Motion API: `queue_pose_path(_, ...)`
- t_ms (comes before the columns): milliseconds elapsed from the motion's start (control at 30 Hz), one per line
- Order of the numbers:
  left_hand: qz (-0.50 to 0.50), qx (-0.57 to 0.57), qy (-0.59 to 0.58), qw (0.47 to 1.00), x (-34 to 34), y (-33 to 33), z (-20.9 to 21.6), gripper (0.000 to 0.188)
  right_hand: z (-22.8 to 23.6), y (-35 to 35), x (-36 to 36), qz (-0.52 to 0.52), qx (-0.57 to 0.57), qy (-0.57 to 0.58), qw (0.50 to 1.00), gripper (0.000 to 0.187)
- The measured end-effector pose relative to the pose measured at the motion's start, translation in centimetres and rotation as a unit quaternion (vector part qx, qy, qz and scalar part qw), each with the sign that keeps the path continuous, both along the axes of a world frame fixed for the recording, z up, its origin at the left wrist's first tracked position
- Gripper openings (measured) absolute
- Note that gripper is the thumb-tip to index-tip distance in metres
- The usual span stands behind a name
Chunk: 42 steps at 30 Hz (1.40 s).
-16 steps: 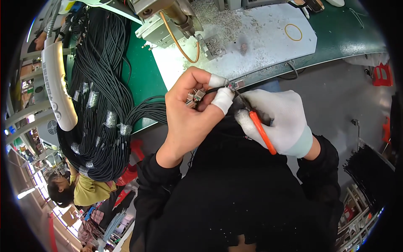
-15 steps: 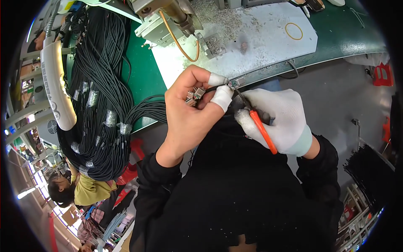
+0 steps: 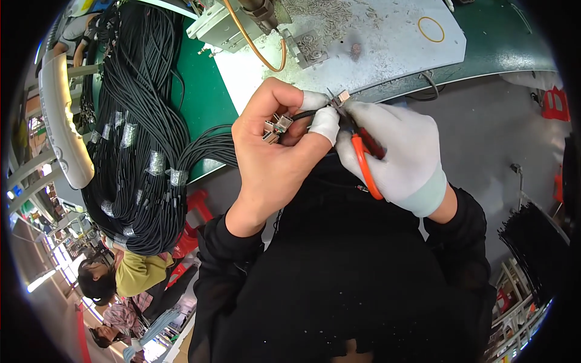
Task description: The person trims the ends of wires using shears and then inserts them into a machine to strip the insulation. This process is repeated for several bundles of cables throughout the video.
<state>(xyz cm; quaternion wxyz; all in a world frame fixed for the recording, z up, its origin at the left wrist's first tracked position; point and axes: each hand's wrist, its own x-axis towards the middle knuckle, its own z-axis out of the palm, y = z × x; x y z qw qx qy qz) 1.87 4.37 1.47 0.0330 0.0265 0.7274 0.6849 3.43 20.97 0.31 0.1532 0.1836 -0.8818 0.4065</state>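
My left hand (image 3: 266, 163), bare but for white coverings on thumb and forefinger, pinches a black cable (image 3: 304, 114) close to its end. The small metal connector (image 3: 344, 97) on that end sticks out past the fingertips. Several more metal connectors (image 3: 283, 124) on cables lie in the curl of the same hand. My right hand (image 3: 404, 154), in a white glove, grips a pair of orange-handled pliers (image 3: 365, 168). Its dark jaws meet the cable end beside the connector; exactly how they sit on it is partly hidden by fingers.
A large bundle of black cables (image 3: 148, 109) hangs at the left by a white lamp (image 3: 63, 121). Ahead, a press machine (image 3: 260, 15) stands over a white board (image 3: 387, 36) strewn with metal scraps and bearing a yellow ring (image 3: 431, 29). Co-workers sit at far left.
The pliers have turned in my right hand, their handles now spread apart and closer to the left hand. The connector has tilted upward, and both hands have shifted slightly.
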Motion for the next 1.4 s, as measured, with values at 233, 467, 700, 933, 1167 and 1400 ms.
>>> queue_pose_path(233,-0.035,0.061,-0.111,0.991,-0.2,-1.0,-0.2,0.013,0.7,0.1,0.2,0.100,-0.204,-0.351,0.908,0.016)
queue_pose_path(467,0.011,0.067,-0.187,0.980,-2.3,-4.3,-2.7,0.006,-2.3,0.7,0.0,0.039,-0.200,-0.338,0.919,0.019)
queue_pose_path(700,0.004,0.193,-0.246,0.950,-7.8,-5.1,-4.4,0.007,-2.6,0.4,-8.0,0.095,-0.196,-0.314,0.924,0.032)
queue_pose_path(933,-0.085,0.060,-0.228,0.968,-10.1,-6.3,-4.4,0.004,-2.4,-1.3,-12.1,0.109,-0.257,-0.412,0.867,0.027)
queue_pose_path(1167,-0.056,-0.039,-0.160,0.985,-10.2,-5.8,-3.9,0.007,-3.6,-1.4,-12.6,0.143,-0.308,-0.434,0.834,0.027)
queue_pose_path(1400,-0.060,-0.044,-0.162,0.984,-9.9,-6.1,-4.2,0.013,-2.7,-1.7,-12.9,0.117,-0.259,-0.464,0.839,0.027)
